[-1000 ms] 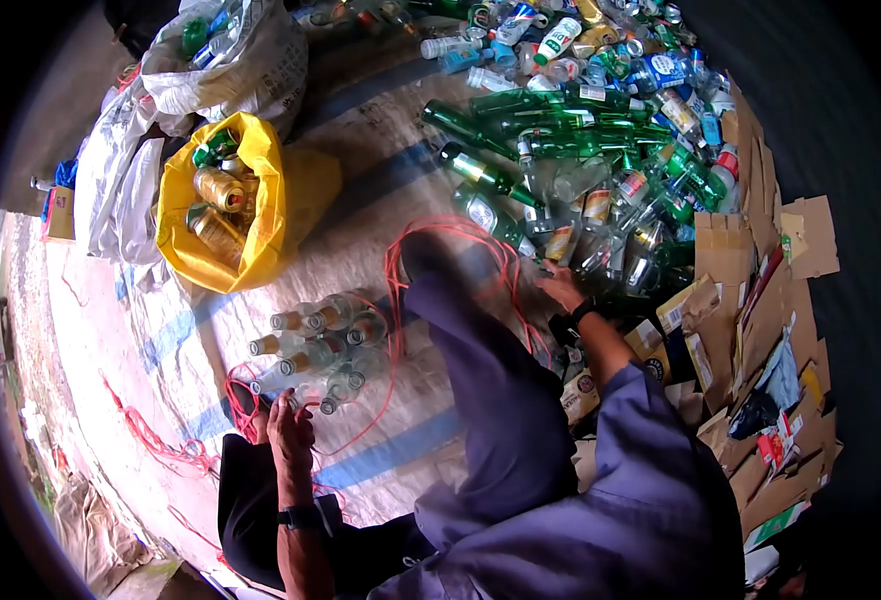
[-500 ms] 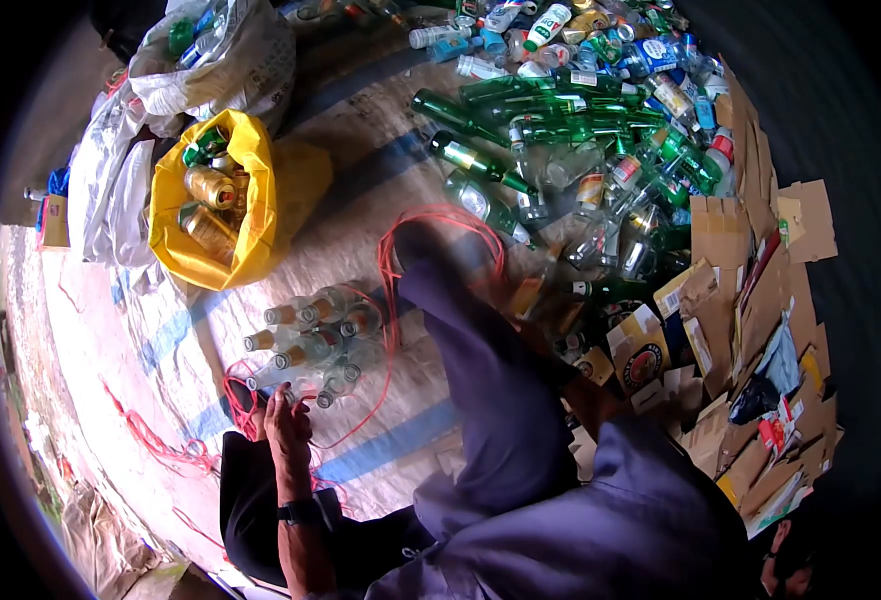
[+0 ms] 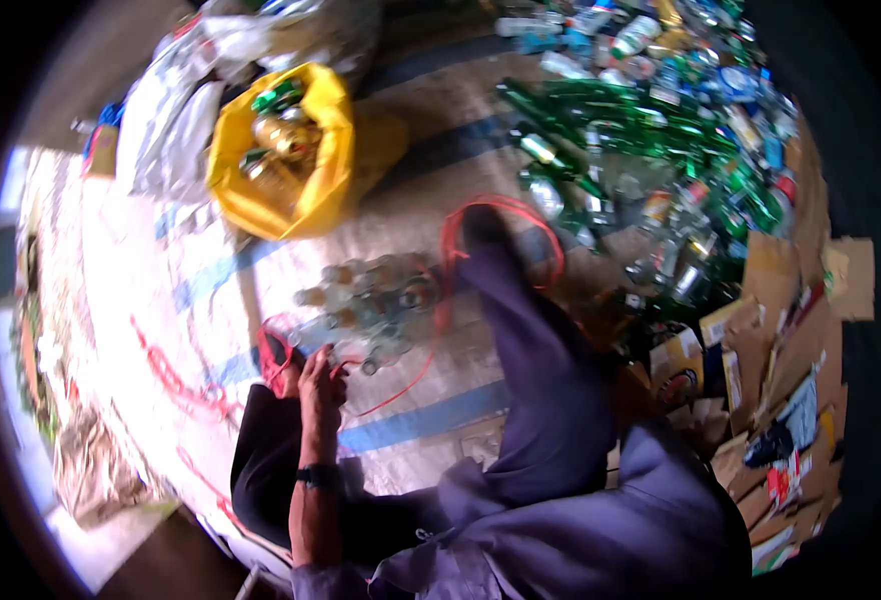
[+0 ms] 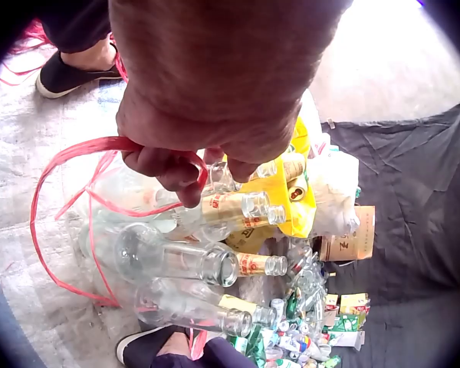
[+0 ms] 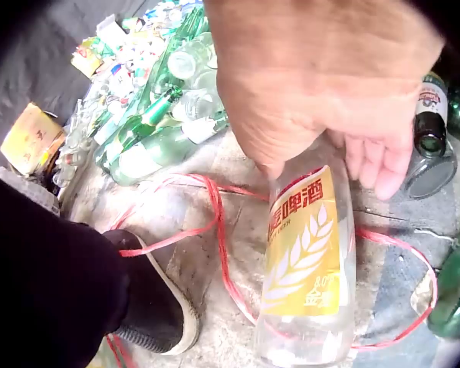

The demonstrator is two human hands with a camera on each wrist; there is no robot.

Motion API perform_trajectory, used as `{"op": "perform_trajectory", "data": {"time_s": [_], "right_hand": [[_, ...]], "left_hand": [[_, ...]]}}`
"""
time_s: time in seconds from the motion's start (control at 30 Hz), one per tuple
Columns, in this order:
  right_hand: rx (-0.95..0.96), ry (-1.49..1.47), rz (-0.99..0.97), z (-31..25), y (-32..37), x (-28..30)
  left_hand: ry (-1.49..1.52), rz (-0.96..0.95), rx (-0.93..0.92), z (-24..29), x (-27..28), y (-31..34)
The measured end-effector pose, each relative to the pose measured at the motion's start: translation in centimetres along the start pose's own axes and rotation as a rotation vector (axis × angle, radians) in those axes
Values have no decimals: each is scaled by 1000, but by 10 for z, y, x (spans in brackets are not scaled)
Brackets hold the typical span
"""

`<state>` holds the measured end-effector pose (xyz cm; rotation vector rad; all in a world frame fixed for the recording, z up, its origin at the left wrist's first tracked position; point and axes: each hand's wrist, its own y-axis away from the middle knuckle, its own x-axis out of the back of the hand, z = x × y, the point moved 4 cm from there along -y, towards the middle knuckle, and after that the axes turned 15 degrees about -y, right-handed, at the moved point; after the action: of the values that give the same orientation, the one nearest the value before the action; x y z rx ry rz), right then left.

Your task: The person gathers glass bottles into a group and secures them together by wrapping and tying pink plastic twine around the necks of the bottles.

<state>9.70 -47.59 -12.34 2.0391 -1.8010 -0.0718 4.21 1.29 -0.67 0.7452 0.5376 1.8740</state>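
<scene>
My left hand is beside a cluster of clear glass bottles standing on the sheet. In the left wrist view its curled fingers hold red plastic twine, which loops round the near side of the bottles. My right hand grips a clear glass bottle with a yellow label, thumb on one side and fingers on the other. Its base points away from the palm. My bent leg and blur mostly hide this hand in the head view.
A yellow bag of cans stands at the back left, near white sacks. Green bottles lie at the back right, among plastic bottles and cans. Flattened cardboard is stacked at the right. More twine trails at the left.
My right hand has come back from the bottle pile towards my bent leg. My left hand stays by the bottle cluster with the twine. The head view has turned, shifting the scene rightward.
</scene>
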Motion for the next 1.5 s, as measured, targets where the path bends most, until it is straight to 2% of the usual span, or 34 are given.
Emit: {"op": "perform_trajectory", "data": {"time_s": [0.03,0.17,0.37,0.47,0.7,1.0,1.17,1.2,1.23,1.3,1.37,1.43,1.47,1.5], "right_hand": [[-19,37,17,1,5,3],[-48,137,34,-4,14,14],[-79,252,55,-14,22,29],[-84,301,66,-19,23,36],[-67,395,95,-40,28,42],[-1,578,179,-97,-6,60],[78,632,230,-154,-31,77],[164,616,270,-173,-37,80],[250,597,310,-195,-42,82],[324,514,281,-278,-25,60],[405,404,278,-314,-33,62],[417,392,171,-375,-21,41],[610,341,141,-401,-13,25],[560,377,46,-424,-6,15]], "left_hand": [[96,8,105,-2,0,-2],[100,-37,24,10,-3,7],[133,-44,61,2,2,1],[141,-60,-14,2,1,2],[126,-58,52,0,2,0],[184,-35,31,-5,3,-1],[207,-21,27,-9,3,-5],[203,-27,28,-9,4,-5],[199,-33,29,-9,4,-5],[211,-30,28,-10,4,-5],[218,-28,28,-11,5,-5],[221,-43,-1,-11,5,-5],[227,-42,-2,-12,6,-5],[236,-52,-6,-12,5,-6]]}}
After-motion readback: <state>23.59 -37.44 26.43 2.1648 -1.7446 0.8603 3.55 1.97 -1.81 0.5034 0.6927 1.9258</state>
